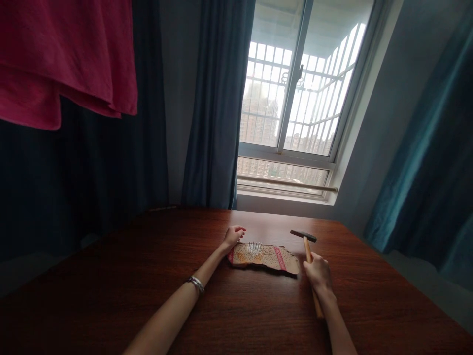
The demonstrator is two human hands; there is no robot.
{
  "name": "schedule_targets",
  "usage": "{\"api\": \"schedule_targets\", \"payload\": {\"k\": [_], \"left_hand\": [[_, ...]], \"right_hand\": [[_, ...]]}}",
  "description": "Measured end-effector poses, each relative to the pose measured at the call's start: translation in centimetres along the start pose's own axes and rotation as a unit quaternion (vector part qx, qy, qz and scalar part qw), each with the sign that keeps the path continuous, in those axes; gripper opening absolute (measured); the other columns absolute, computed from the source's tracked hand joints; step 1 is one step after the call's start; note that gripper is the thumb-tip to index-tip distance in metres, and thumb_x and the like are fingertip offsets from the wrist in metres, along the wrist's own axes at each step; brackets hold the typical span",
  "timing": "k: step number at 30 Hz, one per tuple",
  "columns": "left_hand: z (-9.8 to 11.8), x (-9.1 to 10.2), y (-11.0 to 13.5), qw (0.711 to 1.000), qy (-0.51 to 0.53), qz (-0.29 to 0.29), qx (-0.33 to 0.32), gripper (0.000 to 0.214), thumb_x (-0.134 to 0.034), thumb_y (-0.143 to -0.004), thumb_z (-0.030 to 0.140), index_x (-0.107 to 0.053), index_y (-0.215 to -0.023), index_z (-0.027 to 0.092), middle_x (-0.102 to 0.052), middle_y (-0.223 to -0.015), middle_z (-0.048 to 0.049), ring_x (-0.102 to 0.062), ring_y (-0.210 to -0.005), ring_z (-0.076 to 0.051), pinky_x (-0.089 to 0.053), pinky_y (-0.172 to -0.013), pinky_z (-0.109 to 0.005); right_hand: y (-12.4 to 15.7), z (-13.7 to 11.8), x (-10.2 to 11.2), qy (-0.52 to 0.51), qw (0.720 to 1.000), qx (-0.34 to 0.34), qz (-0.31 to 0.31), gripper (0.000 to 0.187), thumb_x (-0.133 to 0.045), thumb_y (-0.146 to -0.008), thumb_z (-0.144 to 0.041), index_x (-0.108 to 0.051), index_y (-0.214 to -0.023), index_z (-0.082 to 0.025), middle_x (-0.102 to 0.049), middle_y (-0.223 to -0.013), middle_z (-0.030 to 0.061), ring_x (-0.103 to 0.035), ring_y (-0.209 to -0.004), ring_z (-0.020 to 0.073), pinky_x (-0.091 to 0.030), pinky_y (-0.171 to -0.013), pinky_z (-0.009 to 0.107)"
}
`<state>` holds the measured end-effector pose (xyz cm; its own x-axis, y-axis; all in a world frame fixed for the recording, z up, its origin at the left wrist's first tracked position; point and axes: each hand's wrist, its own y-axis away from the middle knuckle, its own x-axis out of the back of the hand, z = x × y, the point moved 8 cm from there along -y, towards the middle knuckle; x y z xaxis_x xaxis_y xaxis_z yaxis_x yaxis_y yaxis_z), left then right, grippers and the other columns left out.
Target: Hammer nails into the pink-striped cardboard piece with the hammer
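My right hand [318,271] is wrapped round the wooden handle of a hammer [307,250], to the right of a ragged-edged piece of board [271,257]. The hammer's dark head is raised and points away from me. The board looks like cardboard, with many small dark dots and pink bands near its ends. Several nails [254,246] stand upright in a row on its left half. At the board's far left corner is my left hand [233,235], its fingers loosely bent and pointing right, with nothing visible in them.
The board lies on a glossy brown wooden table [177,276]. Beyond the table is a window [291,98] with outside bars, a blue curtain [218,108] beside it. A pink cloth [74,59] hangs at the upper left. Another curtain [424,162] hangs at the right.
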<state>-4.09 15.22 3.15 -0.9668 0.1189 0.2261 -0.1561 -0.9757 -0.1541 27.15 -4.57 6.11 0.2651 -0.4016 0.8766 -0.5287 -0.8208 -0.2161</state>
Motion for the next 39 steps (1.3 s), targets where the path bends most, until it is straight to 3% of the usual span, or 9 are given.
{"api": "schedule_targets", "payload": {"k": [11,19,25,28,31,33,36,37,39], "left_hand": [[-1.0,0.1,0.6,0.999,-0.027,-0.002,-0.016,0.022,-0.046,-0.07,0.012,-0.066,-0.079,0.01,-0.064,-0.069,-0.0049,-0.056,-0.058,-0.01,-0.044,-0.055,-0.02],[-1.3,-0.3,0.9,0.998,-0.06,-0.012,-0.028,0.023,-0.047,-0.069,0.014,-0.067,-0.08,0.01,-0.065,-0.07,-0.0047,-0.057,-0.06,-0.012,-0.044,-0.057,-0.021],[-0.7,-0.4,0.9,0.994,-0.095,-0.018,-0.05,0.025,-0.048,-0.069,0.019,-0.067,-0.082,0.01,-0.066,-0.073,-0.0065,-0.059,-0.066,-0.014,-0.044,-0.059,-0.022],[1.2,0.2,0.9,0.98,-0.17,-0.061,-0.08,0.025,-0.05,-0.067,0.021,-0.069,-0.08,0.011,-0.066,-0.073,-0.0063,-0.059,-0.068,-0.016,-0.044,-0.061,-0.023],[3.2,1.9,1.3,0.953,-0.25,-0.159,-0.068,0.019,-0.057,-0.061,0.021,-0.069,-0.071,0.012,-0.066,-0.067,-0.0052,-0.059,-0.065,-0.017,-0.044,-0.059,-0.023],[3.5,4.6,1.8,0.937,-0.291,-0.195,0.011,0.016,-0.063,-0.054,0.022,-0.068,-0.066,0.013,-0.064,-0.061,-0.0049,-0.059,-0.059,-0.019,-0.045,-0.055,-0.026],[1.7,9.3,3.7,0.886,-0.333,-0.233,0.223,0.016,-0.072,-0.043,0.02,-0.063,-0.053,0.012,-0.061,-0.051,-0.0071,-0.058,-0.05,-0.025,-0.046,-0.046,-0.033],[1.0,10.8,4.6,0.868,-0.334,-0.23,0.288,0.017,-0.074,-0.04,0.017,-0.061,-0.05,0.013,-0.06,-0.049,-0.0078,-0.059,-0.049,-0.028,-0.045,-0.043,-0.035],[0.2,12.8,5.8,0.857,-0.314,-0.197,0.357,0.021,-0.077,-0.038,0.017,-0.057,-0.045,0.014,-0.058,-0.046,-0.0092,-0.058,-0.047,-0.032,-0.044,-0.038,-0.039]], "right_hand": [[0.6,0.9,-1.0,0.09,0.995,-0.044,-0.016,0.03,-0.045,-0.076,-0.027,-0.064,-0.098,-0.019,-0.067,-0.09,0.016,-0.064,-0.084,0.031,-0.047,-0.065,0.037],[1.6,-0.3,-1.4,0.126,0.991,-0.038,-0.012,0.028,-0.043,-0.081,-0.029,-0.065,-0.092,-0.015,-0.066,-0.09,0.0173,-0.06,-0.092,0.0284,-0.047,-0.068,0.038],[2.1,-1.0,-1.3,0.125,0.992,-0.032,-0.005,0.029,-0.042,-0.083,-0.029,-0.064,-0.099,-0.018,-0.067,-0.085,0.0146,-0.057,-0.093,0.0296,-0.047,-0.067,0.04],[2.2,-0.9,-1.2,0.118,0.992,-0.034,-0.018,0.031,-0.042,-0.082,-0.029,-0.061,-0.107,-0.021,-0.066,-0.091,0.0148,-0.055,-0.097,0.03,-0.046,-0.068,0.041],[2.0,-0.8,-1.3,0.109,0.993,-0.026,-0.028,0.036,-0.044,-0.081,-0.027,-0.056,-0.114,-0.025,-0.064,-0.099,0.0145,-0.053,-0.1,0.0297,-0.045,-0.07,0.041],[1.8,-0.4,-1.4,0.112,0.993,-0.033,-0.031,0.035,-0.042,-0.081,-0.025,-0.057,-0.113,-0.023,-0.062,-0.102,0.0142,-0.052,-0.102,0.0291,-0.045,-0.071,0.04],[1.6,0.3,-1.5,0.123,0.99,-0.053,-0.037,0.034,-0.038,-0.082,-0.022,-0.059,-0.108,-0.019,-0.06,-0.104,0.015,-0.052,-0.103,0.0299,-0.044,-0.071,0.038],[1.6,0.5,-1.4,0.126,0.99,-0.059,-0.038,0.034,-0.038,-0.082,-0.023,-0.059,-0.108,-0.018,-0.059,-0.105,0.0156,-0.051,-0.102,0.0308,-0.044,-0.071,0.038],[1.6,0.6,-1.2,0.13,0.989,-0.067,-0.036,0.036,-0.037,-0.082,-0.026,-0.058,-0.11,-0.017,-0.058,-0.106,0.0169,-0.052,-0.101,0.0328,-0.044,-0.07,0.039]]}}
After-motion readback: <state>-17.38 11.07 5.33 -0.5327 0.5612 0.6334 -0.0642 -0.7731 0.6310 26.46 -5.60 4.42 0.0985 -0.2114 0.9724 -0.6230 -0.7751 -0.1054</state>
